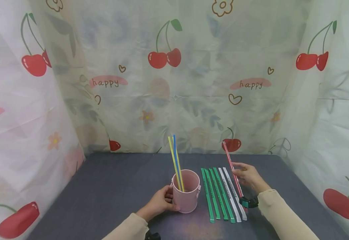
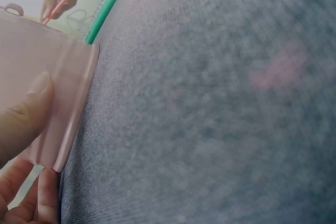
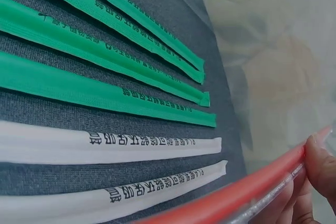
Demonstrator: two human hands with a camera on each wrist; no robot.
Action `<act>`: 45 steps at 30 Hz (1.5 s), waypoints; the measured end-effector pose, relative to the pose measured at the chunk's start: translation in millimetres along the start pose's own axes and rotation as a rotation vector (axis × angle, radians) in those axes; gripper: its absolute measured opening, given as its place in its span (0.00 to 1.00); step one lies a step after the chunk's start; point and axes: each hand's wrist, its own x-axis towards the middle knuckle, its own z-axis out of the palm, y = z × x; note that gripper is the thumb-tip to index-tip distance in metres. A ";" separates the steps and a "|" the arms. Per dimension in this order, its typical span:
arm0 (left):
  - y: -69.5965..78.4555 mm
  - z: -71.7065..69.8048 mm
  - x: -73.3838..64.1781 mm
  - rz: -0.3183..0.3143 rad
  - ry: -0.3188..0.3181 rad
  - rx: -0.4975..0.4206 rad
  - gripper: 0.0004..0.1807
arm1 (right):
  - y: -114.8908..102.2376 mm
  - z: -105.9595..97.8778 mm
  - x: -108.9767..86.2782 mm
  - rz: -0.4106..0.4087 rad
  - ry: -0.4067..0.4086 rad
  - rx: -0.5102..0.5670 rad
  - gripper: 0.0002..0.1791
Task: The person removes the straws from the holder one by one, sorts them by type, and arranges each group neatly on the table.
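Observation:
My left hand [image 1: 159,202] holds the lower left side of a pink bucket [image 1: 185,202], thumb in front, fingers round the side. Yellow straws [image 1: 171,149] and a blue straw [image 1: 175,156] lean to the left inside the bucket. To the right, my right hand [image 1: 249,176] pinches a red straw [image 1: 227,156] in a clear wrapper between thumb and fingers. The red straw [image 3: 262,175] slants over the table's right part, its upper end pointing away. In the right wrist view it passes beside the nearer white paper-wrapped straw [image 3: 173,192].
Several green paper-wrapped straws [image 1: 216,193] and two white ones [image 1: 229,193] lie side by side between the bucket and my right hand. A dark grey cloth [image 1: 117,186] covers the table. Cherry-print curtains [image 1: 174,100] stand behind and at both sides.

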 end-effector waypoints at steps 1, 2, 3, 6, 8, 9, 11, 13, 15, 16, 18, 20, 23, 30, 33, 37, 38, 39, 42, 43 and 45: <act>0.1 -0.1 -0.1 0.000 0.000 -0.001 0.38 | 0.4 -0.5 0.0 0.000 0.000 0.000 0.28; 0.1 -0.1 0.0 0.000 0.000 0.000 0.38 | 0.6 -1.0 -0.2 0.001 0.001 0.000 0.27; 0.2 -0.1 -0.1 0.000 0.000 -0.001 0.38 | 0.9 -1.7 -0.3 0.000 0.001 -0.005 0.27; 0.5 -0.3 -0.3 -0.002 -0.002 -0.003 0.38 | 1.4 -4.3 -0.4 -0.001 -0.001 -0.017 0.27; 0.6 -0.4 -0.4 -0.004 -0.003 -0.005 0.38 | 1.8 -6.1 -0.3 0.001 0.000 -0.028 0.27; 0.6 -0.4 -0.3 -0.004 -0.004 -0.005 0.38 | 2.2 -7.3 0.0 0.003 -0.001 -0.034 0.27; 0.5 -0.5 -0.2 -0.003 -0.004 -0.006 0.38 | 3.5 -9.5 0.7 0.009 -0.006 -0.036 0.27; 0.3 -0.6 0.0 -0.004 -0.004 -0.006 0.38 | 5.1 -11.2 1.4 0.013 -0.011 -0.039 0.27; 0.4 -0.6 -0.1 -0.003 -0.004 -0.008 0.38 | 6.9 -12.6 2.3 0.015 -0.018 -0.039 0.26; 0.6 -0.5 -0.2 -0.004 -0.005 -0.010 0.38 | 7.9 -13.1 2.6 0.016 -0.024 -0.036 0.26; 0.8 -0.3 -0.5 -0.004 -0.005 -0.011 0.38 | 9.8 -13.9 3.1 0.022 -0.028 -0.028 0.26; 1.1 -0.4 -1.1 0.003 -0.005 -0.012 0.38 | 11.5 -14.5 3.2 0.032 -0.028 -0.020 0.27; 1.7 -0.6 -1.7 0.005 -0.005 -0.011 0.38 | 13.5 -15.4 2.6 0.046 -0.024 -0.019 0.27; 2.0 -0.9 -1.8 0.011 -0.007 -0.015 0.38 | 18.4 -15.9 0.6 0.054 -0.029 -0.053 0.26; 1.6 -1.1 -1.7 0.014 -0.005 -0.013 0.38 | 20.1 -16.3 1.1 0.061 -0.033 -0.058 0.26; 0.5 -1.7 -0.4 0.014 -0.004 -0.006 0.38 | 21.7 -15.8 0.6 0.070 -0.036 -0.056 0.27; 0.2 -1.8 0.0 0.011 -0.004 -0.005 0.38 | 22.3 -15.7 0.5 0.071 -0.040 -0.052 0.27; -0.2 -1.7 0.4 0.009 -0.003 -0.003 0.38 | 22.8 -15.3 0.5 0.076 -0.039 -0.042 0.27; -0.5 -1.4 0.7 0.007 -0.003 -0.001 0.38 | 23.9 -13.8 -0.3 0.094 -0.041 -0.030 0.28; -0.6 -1.1 0.7 0.008 -0.003 0.002 0.38 | 24.1 -13.4 -0.4 0.101 -0.039 -0.031 0.28; 0.0 -0.7 0.2 0.004 -0.003 0.001 0.38 | 24.9 -12.2 -0.4 0.117 -0.029 -0.036 0.28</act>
